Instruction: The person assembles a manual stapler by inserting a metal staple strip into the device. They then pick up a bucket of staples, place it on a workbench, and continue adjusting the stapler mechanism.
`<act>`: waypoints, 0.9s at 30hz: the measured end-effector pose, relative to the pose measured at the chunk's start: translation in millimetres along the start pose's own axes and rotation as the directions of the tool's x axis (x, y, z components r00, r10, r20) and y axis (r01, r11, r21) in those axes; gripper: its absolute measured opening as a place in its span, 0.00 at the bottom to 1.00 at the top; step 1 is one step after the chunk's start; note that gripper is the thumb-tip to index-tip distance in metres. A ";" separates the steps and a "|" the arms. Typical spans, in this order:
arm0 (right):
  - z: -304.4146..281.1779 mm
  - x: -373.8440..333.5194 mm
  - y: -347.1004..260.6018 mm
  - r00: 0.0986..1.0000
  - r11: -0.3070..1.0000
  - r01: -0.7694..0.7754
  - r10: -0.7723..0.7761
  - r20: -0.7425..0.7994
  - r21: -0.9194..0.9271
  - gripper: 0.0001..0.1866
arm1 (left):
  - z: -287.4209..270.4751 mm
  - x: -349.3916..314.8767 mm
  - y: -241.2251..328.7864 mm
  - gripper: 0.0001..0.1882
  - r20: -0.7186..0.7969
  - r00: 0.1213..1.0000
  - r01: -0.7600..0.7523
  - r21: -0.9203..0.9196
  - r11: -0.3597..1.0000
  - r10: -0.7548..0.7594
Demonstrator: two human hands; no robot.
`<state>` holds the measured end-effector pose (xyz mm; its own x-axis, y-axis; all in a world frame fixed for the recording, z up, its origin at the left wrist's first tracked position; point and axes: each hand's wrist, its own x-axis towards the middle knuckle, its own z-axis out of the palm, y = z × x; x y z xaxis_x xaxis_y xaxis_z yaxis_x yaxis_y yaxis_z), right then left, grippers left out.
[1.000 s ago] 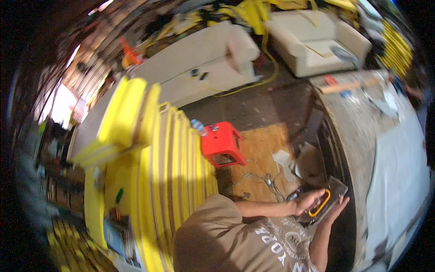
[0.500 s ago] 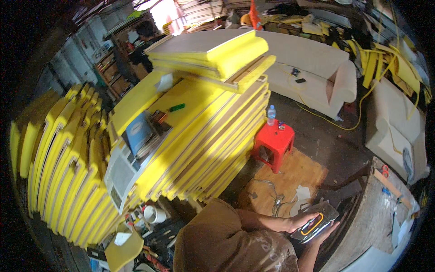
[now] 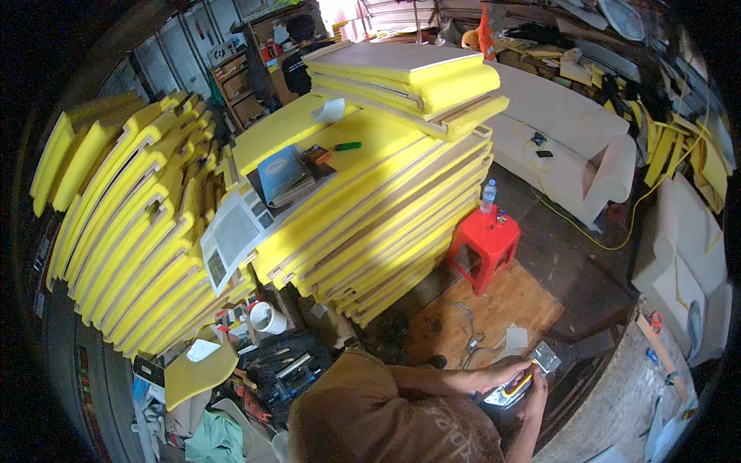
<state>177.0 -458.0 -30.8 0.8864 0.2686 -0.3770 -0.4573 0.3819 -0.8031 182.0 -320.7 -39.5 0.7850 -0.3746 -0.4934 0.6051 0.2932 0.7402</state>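
Note:
Low at the right, both my hands are closed on a shiny clear plastic packet (image 3: 547, 357) with a long, narrow yellow and dark object (image 3: 519, 384) in or on it. My left hand (image 3: 494, 377) grips its near left side, and my right hand (image 3: 532, 400) holds it from the right. Fingertips of both hands meet close to the yellow object. What kind of object it is cannot be made out. Beyond the hands, a pale card (image 3: 516, 337) lies on a brown board (image 3: 444, 320) on the floor.
A tall stack of yellow foam panels (image 3: 386, 224) stands ahead; more panels (image 3: 131, 255) lean left. A red stool (image 3: 486, 239) carries a water bottle (image 3: 488, 197). Cream sofas (image 3: 559, 108) stand beyond. A worktable (image 3: 610, 386) is at right, tools (image 3: 289, 370) at lower left. Another person (image 3: 299, 58) is far back.
The view has shifted, so the scene sits further right and more of the lower left shows. My hands have tilted the packet, and my fingers have drawn together around the yellow object.

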 end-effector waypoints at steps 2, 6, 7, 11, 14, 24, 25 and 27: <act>1.4 -0.1 -1.5 0.994 0.990 -0.054 0.042 0.098 0.127 0.19 | -3.1 -1.7 -1.8 0.19 0.070 0.985 -0.163 0.075 0.984 0.158; 8.5 0.6 -0.3 0.990 0.943 -0.089 0.048 0.133 0.320 0.23 | 8.3 -32.6 25.8 0.19 0.153 0.966 -0.186 -0.140 0.973 0.207; 23.1 0.3 -7.0 0.984 0.934 -0.089 0.029 0.175 0.347 0.25 | 11.0 -46.5 38.2 0.19 0.142 0.970 -0.158 -0.237 0.959 0.195; 62.0 8.0 -30.6 0.945 0.893 -0.096 -0.058 0.323 0.441 0.30 | -36.9 -32.1 55.6 0.20 0.329 0.856 -0.491 0.279 0.825 0.398; 78.9 20.7 -35.3 0.944 0.922 -0.001 -0.127 0.304 0.388 0.29 | -43.0 -48.2 70.6 0.17 0.223 0.688 -0.692 0.489 0.531 0.691; 130.7 50.5 -46.5 0.854 0.911 0.396 -0.317 0.412 -0.119 0.39 | -105.6 -36.3 64.6 0.10 0.314 0.709 -0.686 0.097 0.721 0.632; 142.5 53.2 -53.2 0.798 0.868 0.470 -0.343 0.496 -0.157 0.41 | -102.9 -49.5 80.9 0.11 0.315 0.704 -0.693 0.105 0.713 0.637; 163.9 54.1 -67.3 0.778 0.833 0.480 -0.260 0.572 -0.275 0.50 | -102.9 -69.9 107.1 0.11 0.314 0.705 -0.697 0.140 0.703 0.636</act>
<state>244.0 -324.2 78.5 0.7677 0.6153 0.1791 0.0645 0.2038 -0.9769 205.6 -172.6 27.3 0.8964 -0.3541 0.2665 -0.1400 0.3443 0.9284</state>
